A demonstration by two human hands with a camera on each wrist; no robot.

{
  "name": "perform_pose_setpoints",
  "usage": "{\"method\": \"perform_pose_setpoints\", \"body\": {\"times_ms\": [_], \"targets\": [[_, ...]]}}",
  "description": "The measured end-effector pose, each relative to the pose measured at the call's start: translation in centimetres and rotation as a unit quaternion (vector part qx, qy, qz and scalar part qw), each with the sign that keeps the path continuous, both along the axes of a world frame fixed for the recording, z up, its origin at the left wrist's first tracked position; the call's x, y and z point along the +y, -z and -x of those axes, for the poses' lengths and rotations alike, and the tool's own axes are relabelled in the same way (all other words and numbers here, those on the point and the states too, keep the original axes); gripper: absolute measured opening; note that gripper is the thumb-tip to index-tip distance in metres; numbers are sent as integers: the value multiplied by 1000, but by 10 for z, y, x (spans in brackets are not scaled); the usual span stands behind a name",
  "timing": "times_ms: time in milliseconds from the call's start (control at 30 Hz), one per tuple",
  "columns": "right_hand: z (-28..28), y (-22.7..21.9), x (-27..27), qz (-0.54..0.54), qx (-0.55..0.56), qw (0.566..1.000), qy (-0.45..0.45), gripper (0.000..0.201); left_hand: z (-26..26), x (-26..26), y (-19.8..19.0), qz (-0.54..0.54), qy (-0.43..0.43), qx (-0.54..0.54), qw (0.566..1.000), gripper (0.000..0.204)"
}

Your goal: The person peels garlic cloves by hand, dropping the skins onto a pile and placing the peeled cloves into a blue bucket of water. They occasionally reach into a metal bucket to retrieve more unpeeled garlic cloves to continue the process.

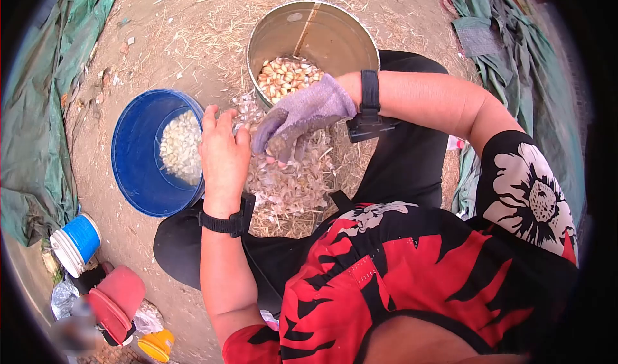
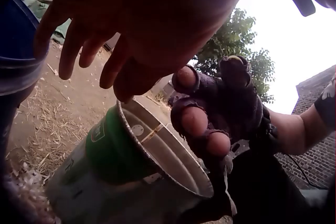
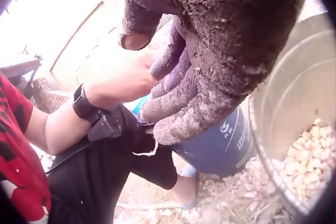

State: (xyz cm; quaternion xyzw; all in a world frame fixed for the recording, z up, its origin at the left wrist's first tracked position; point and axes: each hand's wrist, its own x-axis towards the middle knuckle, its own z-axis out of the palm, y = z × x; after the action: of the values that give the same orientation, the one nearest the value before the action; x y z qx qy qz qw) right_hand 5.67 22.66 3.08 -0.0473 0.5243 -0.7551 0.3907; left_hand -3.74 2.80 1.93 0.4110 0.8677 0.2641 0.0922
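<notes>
My bare left hand (image 1: 223,158) hovers by the right rim of a blue bucket (image 1: 129,155), fingers loose and nothing visible in them. Peeled white garlic cloves (image 1: 180,146) fill the bottom of that bucket. To its right, my right hand (image 1: 306,113) wears a dirty purple glove with bare fingertips. Its fingers bend loosely, the thumb (image 3: 137,40) apart from them, with no object showing between. Behind it stands a large pail (image 1: 354,36), green outside in the left wrist view, holding brownish cloves (image 1: 283,77). Papery garlic skins (image 1: 290,184) lie heaped beneath both hands.
A stick (image 1: 308,29) leans inside the large pail. Green tarps (image 1: 32,139) line both sides of the dirt ground. At the lower left are a blue-and-white bucket (image 1: 80,238), a red bucket (image 1: 122,296) and a yellow container (image 1: 156,346). My bent legs flank the skins.
</notes>
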Motion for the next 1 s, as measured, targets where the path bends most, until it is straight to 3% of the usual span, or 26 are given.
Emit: {"method": "perform_pose_setpoints", "body": {"times_ms": [100, 133, 233, 367, 467, 533, 567, 667, 700, 733, 800, 833, 933, 967, 1000], "targets": [[30, -13, 51, -62, -45, 994, 78, 42, 2, 7, -4, 0, 0, -11, 1000, 33], [41, 4, 70, -65, -50, 991, 103, 43, 2, 8, -4, 3, -3, -16, 1000, 33], [59, 78, 121, -267, -95, 934, 218, 35, -1, 10, -1, 30, 6, -16, 999, 33], [58, 193, 155, -412, -251, 852, 204, 37, -3, 13, -1, 64, 12, -35, 997, 33], [45, 239, 150, -477, -319, 810, 120, 44, -2, 12, -2, 103, 24, -50, 993, 34], [48, 212, 131, -607, -173, 772, -73, 47, -1, 12, -5, 126, 30, -65, 989, 32], [51, 248, 136, -658, -17, 693, -295, 49, 0, 12, -4, 138, 36, -63, 988, 32], [27, 352, 147, -666, -6, 686, -293, 56, 1, 12, -4, 161, 42, -55, 985, 33], [13, 387, 143, -681, -76, 702, -195, 68, 1, 13, -4, 164, 44, -59, 984, 33], [16, 368, 133, -677, -80, 704, -197, 68, 1, 13, -4, 182, 50, -57, 980, 35], [23, 307, 104, -589, -300, 751, -3, 84, 0, 12, -4, 203, 59, -58, 976, 37], [27, 291, 96, -525, -402, 745, 95, 93, -1, 12, -4, 202, 68, -66, 975, 38], [12, 376, 98, -577, -367, 719, 123, 94, -6, 13, -6, 197, 88, -87, 973, 38], [9, 387, 95, -630, -291, 714, 98, 92, -6, 13, -7, 198, 95, -91, 971, 38], [15, 377, 88, -630, -293, 712, 97, 92, -7, 13, -7, 199, 102, -95, 970, 37]]}}
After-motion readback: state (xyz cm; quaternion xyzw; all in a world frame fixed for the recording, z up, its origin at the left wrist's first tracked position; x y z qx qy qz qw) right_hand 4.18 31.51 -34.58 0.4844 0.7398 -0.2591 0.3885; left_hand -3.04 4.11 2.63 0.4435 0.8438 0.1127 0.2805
